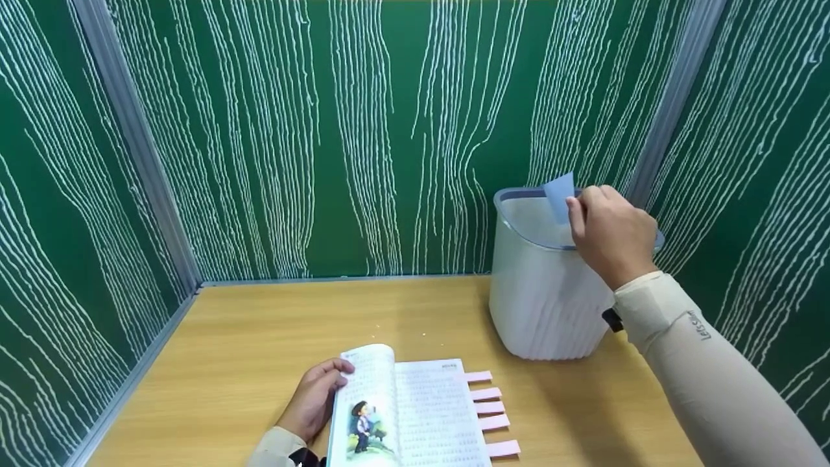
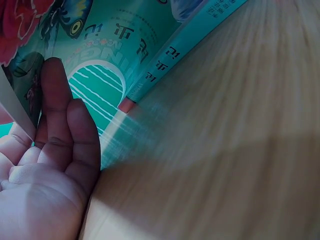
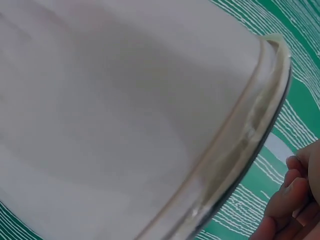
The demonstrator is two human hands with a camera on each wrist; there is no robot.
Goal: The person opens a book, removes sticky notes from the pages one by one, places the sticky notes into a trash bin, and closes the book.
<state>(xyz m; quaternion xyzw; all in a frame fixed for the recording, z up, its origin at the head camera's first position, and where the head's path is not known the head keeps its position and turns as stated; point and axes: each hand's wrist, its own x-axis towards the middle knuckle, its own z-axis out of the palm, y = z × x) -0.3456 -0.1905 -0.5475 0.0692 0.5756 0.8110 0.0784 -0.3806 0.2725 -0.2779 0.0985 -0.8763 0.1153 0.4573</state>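
My right hand point(image 1: 615, 230) is raised over the white wastebasket point(image 1: 545, 305), pinching a small bluish slip of paper point(image 1: 559, 194) above its rim. In the right wrist view the basket's wall point(image 3: 125, 100) fills most of the frame, with the fingers point(image 3: 290, 197) past its rim. A book point(image 1: 431, 415) lies spread at the front, its left pages lifted and curling, with a drawn figure on one. My left hand point(image 1: 314, 399) grips the book's left edge. From the left wrist, the green cover point(image 2: 112, 50) shows against the fingers.
Several pink paper tabs point(image 1: 489, 407) stick out from the book's right edge. Tiny white scraps point(image 1: 375, 335) lie on the wooden table point(image 1: 279, 318) behind it. Green panels point(image 1: 415, 130) with white wavy lines wall in the back and sides, joined by grey metal posts point(image 1: 139, 136).
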